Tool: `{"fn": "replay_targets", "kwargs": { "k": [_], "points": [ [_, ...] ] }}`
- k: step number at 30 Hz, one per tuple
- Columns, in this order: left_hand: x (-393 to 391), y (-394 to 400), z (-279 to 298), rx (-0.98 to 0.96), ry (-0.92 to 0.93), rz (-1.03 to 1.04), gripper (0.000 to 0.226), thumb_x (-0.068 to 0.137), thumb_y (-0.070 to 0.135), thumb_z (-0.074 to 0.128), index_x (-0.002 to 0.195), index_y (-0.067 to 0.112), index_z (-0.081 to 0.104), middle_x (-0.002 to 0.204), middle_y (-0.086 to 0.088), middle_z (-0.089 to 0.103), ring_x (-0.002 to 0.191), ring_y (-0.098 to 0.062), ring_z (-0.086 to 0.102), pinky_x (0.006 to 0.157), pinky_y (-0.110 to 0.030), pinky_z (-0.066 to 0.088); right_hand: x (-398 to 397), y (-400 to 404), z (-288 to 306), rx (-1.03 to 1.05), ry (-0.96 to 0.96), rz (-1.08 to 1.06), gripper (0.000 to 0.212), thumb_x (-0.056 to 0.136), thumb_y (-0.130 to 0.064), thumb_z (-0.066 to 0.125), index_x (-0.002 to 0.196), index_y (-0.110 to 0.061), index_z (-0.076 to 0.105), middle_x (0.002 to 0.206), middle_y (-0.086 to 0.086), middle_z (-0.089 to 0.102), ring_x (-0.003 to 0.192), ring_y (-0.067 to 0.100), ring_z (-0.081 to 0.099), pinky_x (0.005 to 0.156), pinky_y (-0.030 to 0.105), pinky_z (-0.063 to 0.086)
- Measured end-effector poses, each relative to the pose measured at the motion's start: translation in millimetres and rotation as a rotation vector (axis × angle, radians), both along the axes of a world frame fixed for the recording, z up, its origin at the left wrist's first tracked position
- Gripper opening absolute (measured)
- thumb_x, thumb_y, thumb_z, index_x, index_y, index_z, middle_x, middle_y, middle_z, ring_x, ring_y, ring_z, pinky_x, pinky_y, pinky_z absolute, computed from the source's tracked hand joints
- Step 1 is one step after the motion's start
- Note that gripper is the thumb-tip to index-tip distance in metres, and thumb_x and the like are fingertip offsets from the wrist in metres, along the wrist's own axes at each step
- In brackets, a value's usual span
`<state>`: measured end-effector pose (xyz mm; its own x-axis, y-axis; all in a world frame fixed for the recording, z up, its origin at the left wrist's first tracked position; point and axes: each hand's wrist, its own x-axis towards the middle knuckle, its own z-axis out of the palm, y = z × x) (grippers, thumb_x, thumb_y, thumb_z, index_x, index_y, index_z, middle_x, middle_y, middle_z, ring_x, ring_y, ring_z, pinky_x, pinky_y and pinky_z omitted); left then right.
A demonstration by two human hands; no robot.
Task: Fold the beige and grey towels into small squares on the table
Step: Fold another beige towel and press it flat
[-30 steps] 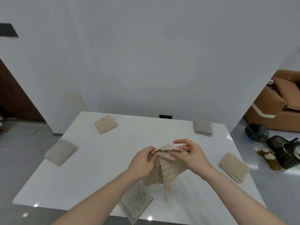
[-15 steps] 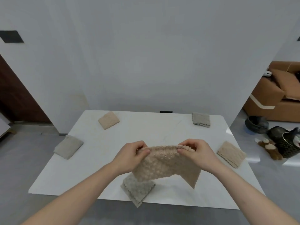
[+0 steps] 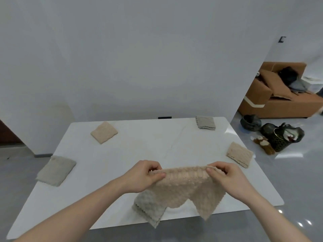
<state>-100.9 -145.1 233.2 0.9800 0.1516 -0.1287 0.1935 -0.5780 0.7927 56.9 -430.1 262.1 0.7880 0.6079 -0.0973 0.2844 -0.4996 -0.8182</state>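
Beige towel (image 3: 185,187) pinched between both hands above table (image 3: 139,154).

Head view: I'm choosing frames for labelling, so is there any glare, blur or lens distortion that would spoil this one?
Head view: wide-angle bending bows the wall edges and the white table; small bright glints dot the glossy floor at lower right, with a soft sheen on the table's far right corner; both hands, left and right, and the beige towel they hold look fairly sharp, without obvious motion smear.

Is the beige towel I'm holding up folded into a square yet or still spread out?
Spread out, not yet a square. The beige towel hangs loosely from its top edge, pinched by the left hand and right hand, its lower corners dangling unevenly.
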Motion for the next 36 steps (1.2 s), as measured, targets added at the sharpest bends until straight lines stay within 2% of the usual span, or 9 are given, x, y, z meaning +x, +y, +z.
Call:
{"fn": "replay_targets", "kwargs": {
  "k": [3, 6, 9, 14, 20, 24, 29, 34, 36],
  "points": [
    [15.4, 1.8, -5.8, 0.030, 0.000, 0.022, 0.032, 0.093, 0.049, 0.066, 0.073, 0.024, 0.064, 0.063, 0.015, 0.055, 0.061, -0.002, 0.050, 0.061, -0.022, 0.041, 5.7, -6.0, -7.8, 0.025, -0.015, -0.072, 0.011, 0.093, -0.029, 0.072, 0.086, -0.031, 0.080, 0.089, -0.018, 0.076, 0.088, -0.003, 0.067, 0.079, 0.023, 0.049],
    [46.2, 0.6, -13.5, 0.020, -0.006, 0.085, 0.027, 0.093, 0.049, 0.065, 0.079, 0.027, 0.069, 0.072, 0.016, 0.066, 0.067, -0.002, 0.059, 0.065, -0.024, 0.048, 28.6, -8.0, -20.2, 0.024, -0.017, -0.123, 0.011, 0.093, -0.034, 0.071, 0.086, -0.032, 0.080, 0.089, -0.018, 0.076, 0.088, -0.002, 0.067, 0.081, 0.026, 0.051],
    [89.6, 1.6, -39.0, 0.024, -0.009, 0.154, 0.022, 0.094, 0.048, 0.063, 0.083, 0.031, 0.071, 0.076, 0.025, 0.068, 0.071, 0.003, 0.061, 0.067, -0.022, 0.048, 65.3, -2.1, -49.2, 0.024, -0.005, -0.182, 0.012, 0.092, -0.033, 0.072, 0.083, -0.032, 0.080, 0.086, -0.018, 0.076, 0.085, -0.001, 0.067, 0.078, 0.025, 0.050],
    [165.4, 13.1, -134.6, 0.147, -0.016, 0.291, 0.020, 0.090, 0.052, 0.061, 0.082, 0.035, 0.070, 0.082, 0.023, 0.070, 0.083, 0.002, 0.063, 0.078, -0.032, 0.056, 132.3, 18.1, -149.0, 0.024, -0.061, -0.255, 0.010, 0.090, -0.028, 0.074, 0.081, -0.031, 0.080, 0.083, -0.020, 0.076, 0.082, -0.004, 0.067, 0.077, 0.026, 0.051],
    [217.2, 18.4, -263.1, 0.196, -0.074, 0.446, 0.022, 0.091, 0.052, 0.063, 0.080, 0.033, 0.070, 0.080, 0.022, 0.070, 0.082, -0.001, 0.064, 0.075, -0.031, 0.056, 179.0, 30.6, -290.7, 0.044, -0.155, -0.370, 0.013, 0.086, -0.023, 0.077, 0.080, -0.034, 0.077, 0.078, -0.025, 0.072, 0.079, -0.005, 0.065, 0.070, 0.018, 0.046],
    [222.2, 17.2, -317.6, 0.279, -0.152, 0.550, 0.029, 0.090, 0.059, 0.060, 0.079, 0.033, 0.066, 0.076, 0.020, 0.067, 0.079, -0.003, 0.061, 0.064, -0.028, 0.047, 179.4, 32.0, -344.6, 0.082, -0.231, -0.454, 0.006, 0.088, -0.035, 0.074, 0.083, -0.038, 0.074, 0.082, -0.023, 0.072, 0.081, -0.001, 0.063, 0.070, 0.017, 0.043],
    [218.2, 11.4, -327.2, 0.276, -0.256, 0.597, 0.029, 0.091, 0.053, 0.058, 0.076, 0.030, 0.065, 0.071, 0.016, 0.066, 0.073, -0.002, 0.059, 0.058, -0.025, 0.040, 177.9, 26.6, -360.2, 0.166, -0.329, -0.459, 0.002, 0.089, -0.039, 0.073, 0.089, -0.040, 0.074, 0.084, -0.021, 0.071, 0.077, 0.004, 0.062, 0.070, 0.022, 0.045],
    [205.2, 11.0, -305.1, 0.182, -0.051, 0.425, 0.033, 0.093, 0.042, 0.058, 0.077, 0.018, 0.073, 0.066, 0.005, 0.074, 0.065, -0.017, 0.072, 0.070, -0.031, 0.060, 166.8, 20.4, -359.9, 0.189, -0.276, -0.445, 0.015, 0.086, -0.047, 0.073, 0.100, -0.043, 0.072, 0.095, -0.016, 0.068, 0.087, 0.003, 0.062, 0.076, 0.026, 0.046],
    [196.8, 5.4, -292.3, 0.142, -0.031, 0.411, 0.033, 0.094, 0.038, 0.059, 0.073, 0.017, 0.073, 0.063, 0.003, 0.073, 0.063, -0.019, 0.073, 0.068, -0.030, 0.060, 158.2, 16.8, -358.1, 0.179, -0.248, -0.419, 0.014, 0.084, -0.044, 0.073, 0.098, -0.042, 0.072, 0.095, -0.018, 0.069, 0.088, 0.002, 0.064, 0.073, 0.024, 0.046]
  ]
}}
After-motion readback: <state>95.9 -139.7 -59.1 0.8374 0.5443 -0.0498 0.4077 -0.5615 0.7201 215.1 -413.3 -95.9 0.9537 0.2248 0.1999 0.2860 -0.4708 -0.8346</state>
